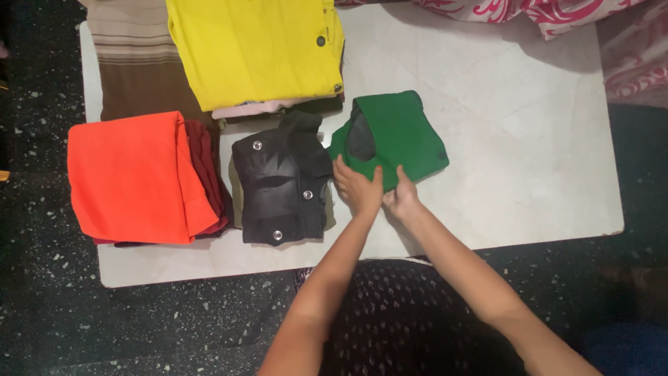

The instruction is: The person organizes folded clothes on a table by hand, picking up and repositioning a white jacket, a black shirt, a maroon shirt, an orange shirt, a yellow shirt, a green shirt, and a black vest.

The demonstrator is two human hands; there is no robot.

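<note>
A folded green garment [395, 134] lies near the middle of the white table [529, 139]. My left hand [356, 186] grips its near left edge. My right hand [400, 196] holds the near edge beside it, thumb on top of the cloth. Just left of my hands sits a folded black denim garment [280, 182] with metal buttons, resting on an olive piece.
A folded orange garment [129, 177] lies on dark red cloth at the left. A yellow garment [257, 49] tops a stack at the back, with brown striped cloth [136, 63] beside it. Pink patterned fabric [557, 14] lies at the back right. Dark speckled floor surrounds the table.
</note>
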